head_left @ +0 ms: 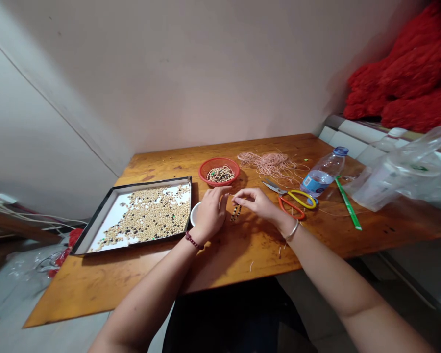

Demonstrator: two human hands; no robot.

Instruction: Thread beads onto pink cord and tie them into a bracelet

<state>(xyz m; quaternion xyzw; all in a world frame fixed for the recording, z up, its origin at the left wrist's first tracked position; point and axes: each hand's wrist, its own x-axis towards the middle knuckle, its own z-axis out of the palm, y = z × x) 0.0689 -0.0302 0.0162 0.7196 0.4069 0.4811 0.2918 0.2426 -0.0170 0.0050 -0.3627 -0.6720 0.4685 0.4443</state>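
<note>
A small loop of dark and pale beads, a beaded bracelet [235, 214], hangs between my hands above the wooden table. My right hand [255, 202] is closed in a pinch on the bracelet's pink cord [232, 195]. My left hand [212, 211] faces it from the left, with thumb and fingers closed on the cord's other side; its fingertips are partly hidden. Beneath my left hand, a white bowl [194, 214] shows only its left rim. Just behind stands a red basket [219, 162] with beaded strings [221, 174] in it.
A black-edged tray [132, 245] of loose beads [150, 211] lies left. Beyond my right hand are a tangle of pink cord [270, 162], scissors [297, 200], a water bottle [323, 174], a green strip [348, 203] and a plastic bag with a cup [393, 176]. Red yarn [407, 73] is piled at right.
</note>
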